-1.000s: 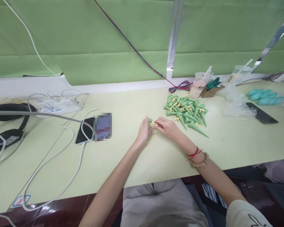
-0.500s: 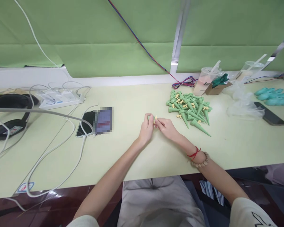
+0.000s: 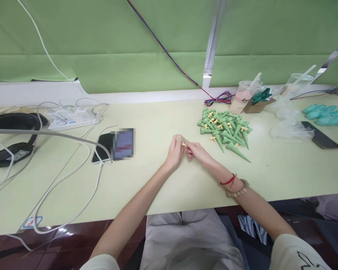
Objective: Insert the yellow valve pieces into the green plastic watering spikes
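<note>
My left hand (image 3: 174, 153) is closed around a green plastic watering spike (image 3: 180, 139), and most of it is hidden in the fingers. From the right, my right hand (image 3: 196, 152) meets it, thumb and fingers pinching the small yellow valve (image 3: 184, 144) at its side. The two hands touch above the table. Just to their right lies a heap of similar green watering spikes (image 3: 227, 127), many with yellow T-shaped valves.
Two phones (image 3: 103, 148) and a power strip (image 3: 73, 118) with white cables lie left, beside black headphones (image 3: 14, 123). Behind the heap stand a drink cup (image 3: 240, 99) and a small cardboard box (image 3: 257, 106). Farther right are crumpled plastic bags (image 3: 290, 127), a dark phone (image 3: 322, 135) and teal objects (image 3: 326, 114).
My right hand has turned slightly and shifted its fingers at the yellow valve, now covering more of it. My left hand keeps its hold, and the heap is unchanged.
</note>
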{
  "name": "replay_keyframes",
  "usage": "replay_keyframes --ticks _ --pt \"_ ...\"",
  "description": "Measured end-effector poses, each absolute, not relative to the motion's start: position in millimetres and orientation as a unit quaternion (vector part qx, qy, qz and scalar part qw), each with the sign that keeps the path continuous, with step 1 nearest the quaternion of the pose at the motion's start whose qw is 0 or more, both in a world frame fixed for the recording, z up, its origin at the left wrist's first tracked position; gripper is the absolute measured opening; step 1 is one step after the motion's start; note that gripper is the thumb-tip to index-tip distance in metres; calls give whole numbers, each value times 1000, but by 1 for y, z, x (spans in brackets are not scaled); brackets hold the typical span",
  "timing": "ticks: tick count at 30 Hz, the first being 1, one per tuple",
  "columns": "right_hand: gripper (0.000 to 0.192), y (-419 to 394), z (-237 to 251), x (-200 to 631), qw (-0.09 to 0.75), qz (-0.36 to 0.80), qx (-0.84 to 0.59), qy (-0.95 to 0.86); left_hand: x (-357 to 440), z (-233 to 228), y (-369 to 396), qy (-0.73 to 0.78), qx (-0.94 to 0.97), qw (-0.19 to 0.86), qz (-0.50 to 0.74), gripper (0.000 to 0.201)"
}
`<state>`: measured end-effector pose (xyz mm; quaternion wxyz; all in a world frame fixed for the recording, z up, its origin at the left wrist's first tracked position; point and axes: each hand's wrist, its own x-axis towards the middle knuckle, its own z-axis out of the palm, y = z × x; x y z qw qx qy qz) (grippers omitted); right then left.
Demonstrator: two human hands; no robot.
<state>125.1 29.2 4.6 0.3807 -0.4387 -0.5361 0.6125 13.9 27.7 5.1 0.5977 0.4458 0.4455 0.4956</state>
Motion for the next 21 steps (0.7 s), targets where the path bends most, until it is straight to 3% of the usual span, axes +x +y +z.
replay_keyframes --ticks 4,10,17,21 --pt "41 27 4 122 433 467 -483 -600 15 9 33 396 413 622 535 40" --pt "20 29 5 132 472 274 -439 -714 8 14 38 406 397 685 457 45" --pt "10 38 15 151 463 301 -382 -741 4 21 33 372 432 726 385 47" --pt "8 39 14 154 467 296 -370 -747 6 17 32 380 471 683 409 49"
